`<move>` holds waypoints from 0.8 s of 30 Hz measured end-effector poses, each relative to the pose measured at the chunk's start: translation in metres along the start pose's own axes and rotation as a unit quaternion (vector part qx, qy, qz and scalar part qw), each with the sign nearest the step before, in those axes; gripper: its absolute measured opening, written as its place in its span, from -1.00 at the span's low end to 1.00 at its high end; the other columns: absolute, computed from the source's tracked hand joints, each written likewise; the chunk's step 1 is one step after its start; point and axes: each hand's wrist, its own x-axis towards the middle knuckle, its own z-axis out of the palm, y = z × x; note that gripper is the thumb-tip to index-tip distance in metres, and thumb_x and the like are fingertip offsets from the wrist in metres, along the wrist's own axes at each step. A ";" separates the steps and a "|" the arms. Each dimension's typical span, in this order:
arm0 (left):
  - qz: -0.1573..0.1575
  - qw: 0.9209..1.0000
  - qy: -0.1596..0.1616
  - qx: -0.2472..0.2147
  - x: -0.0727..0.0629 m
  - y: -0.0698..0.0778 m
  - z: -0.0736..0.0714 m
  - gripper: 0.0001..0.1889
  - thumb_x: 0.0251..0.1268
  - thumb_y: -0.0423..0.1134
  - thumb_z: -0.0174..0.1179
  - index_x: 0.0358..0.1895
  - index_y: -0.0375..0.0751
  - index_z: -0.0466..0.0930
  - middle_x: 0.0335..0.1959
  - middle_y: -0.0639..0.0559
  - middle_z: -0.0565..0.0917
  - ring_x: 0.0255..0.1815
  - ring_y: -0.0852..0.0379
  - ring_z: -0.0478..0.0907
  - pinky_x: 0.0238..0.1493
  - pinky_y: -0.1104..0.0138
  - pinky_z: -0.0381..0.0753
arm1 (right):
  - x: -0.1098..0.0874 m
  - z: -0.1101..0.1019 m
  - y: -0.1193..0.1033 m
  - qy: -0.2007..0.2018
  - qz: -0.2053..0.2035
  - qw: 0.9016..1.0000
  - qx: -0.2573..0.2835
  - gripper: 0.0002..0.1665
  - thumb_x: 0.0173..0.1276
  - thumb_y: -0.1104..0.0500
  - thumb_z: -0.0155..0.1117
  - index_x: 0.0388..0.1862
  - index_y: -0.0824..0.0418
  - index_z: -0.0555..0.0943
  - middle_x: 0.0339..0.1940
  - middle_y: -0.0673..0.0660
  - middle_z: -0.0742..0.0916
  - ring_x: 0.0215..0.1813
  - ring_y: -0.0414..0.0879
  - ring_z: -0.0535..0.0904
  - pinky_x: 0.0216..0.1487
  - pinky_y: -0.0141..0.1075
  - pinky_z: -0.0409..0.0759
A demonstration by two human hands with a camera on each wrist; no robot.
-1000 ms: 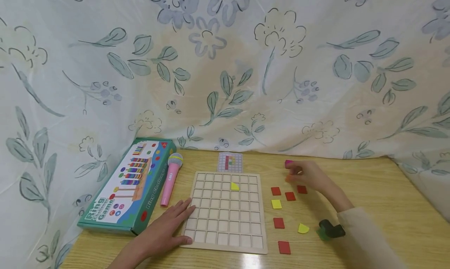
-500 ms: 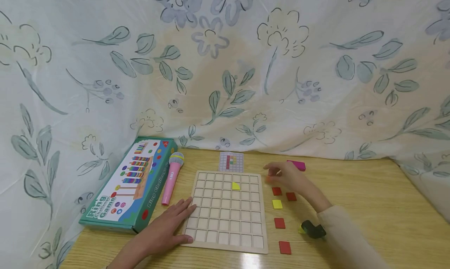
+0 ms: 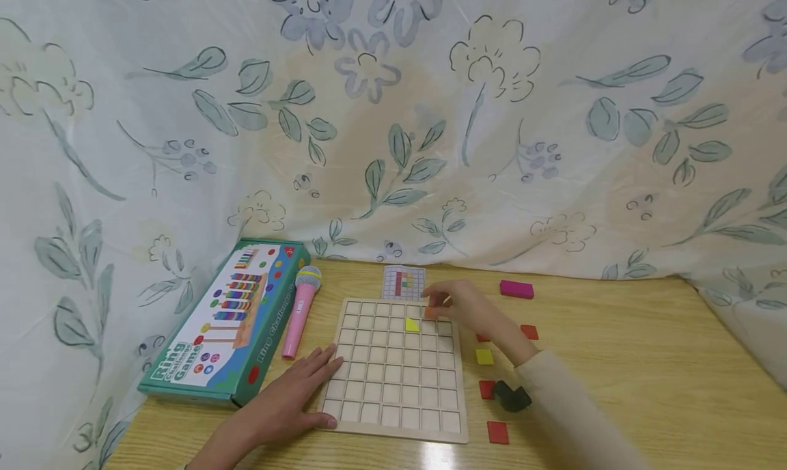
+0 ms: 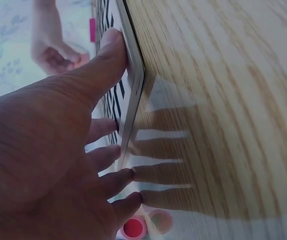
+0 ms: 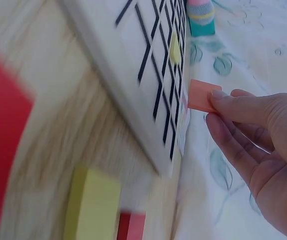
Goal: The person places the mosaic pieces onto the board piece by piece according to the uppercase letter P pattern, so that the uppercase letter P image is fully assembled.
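Observation:
My right hand (image 3: 460, 306) pinches an orange square tile (image 5: 202, 95) between thumb and fingers. In the head view it is above the far right part of the wooden grid board (image 3: 392, 393). A yellow piece with one rounded side (image 3: 411, 325) sits in a cell in the second row, left of the orange tile. My left hand (image 3: 294, 396) rests at the board's left edge, thumb on the rim and fingers spread, as the left wrist view also shows. Just behind the board lies a gridded pattern card (image 3: 404, 283), partly beside my right fingers.
Right of the board lie red tiles (image 3: 498, 432), a yellow square tile (image 3: 484, 356) and a magenta block (image 3: 516, 289). A dark wrist-worn device (image 3: 512, 396) covers part of that area. A pink microphone (image 3: 300, 316) and a game box (image 3: 227, 326) stand left. A floral curtain (image 3: 393, 149) hangs behind.
My right hand has moved left with the orange tile, from near the magenta block to over the board. The magenta block is now fully uncovered. My left hand stays put.

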 end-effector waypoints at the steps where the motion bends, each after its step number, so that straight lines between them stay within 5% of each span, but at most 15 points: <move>1: -0.001 1.000 -0.001 -0.001 0.000 0.000 0.000 -0.05 0.14 0.34 0.19 0.52 -0.11 0.18 0.58 -0.07 0.07 0.54 -0.26 0.01 0.34 -0.23 0.20 | 0.002 0.002 -0.002 -0.002 -0.002 1.000 0.005 -0.62 0.24 0.26 0.43 0.05 0.29 0.67 -0.33 -0.06 0.69 -0.23 -0.18 0.57 -0.05 -0.25 0.65; 13: 0.002 1.000 0.006 0.000 0.000 0.001 0.001 -0.05 0.14 0.36 0.17 0.51 -0.12 0.19 0.57 -0.08 0.09 0.53 -0.26 0.02 0.33 -0.23 0.22 | 0.025 0.031 -0.019 -0.010 -0.049 0.998 0.036 -0.53 0.22 0.28 0.44 0.12 0.33 0.61 -0.37 -0.07 0.68 -0.27 -0.23 0.61 -0.15 -0.40 0.63; 24: -0.013 1.000 -0.001 0.001 -0.001 -0.001 0.002 -0.05 0.13 0.36 0.19 0.52 -0.08 0.18 0.58 -0.03 0.06 0.55 -0.21 -0.02 0.36 -0.20 0.20 | 0.028 0.043 -0.030 -0.015 -0.028 0.999 0.026 -0.65 0.24 0.36 0.39 0.03 0.30 0.67 -0.33 -0.03 0.70 -0.23 -0.19 0.59 -0.10 -0.35 0.63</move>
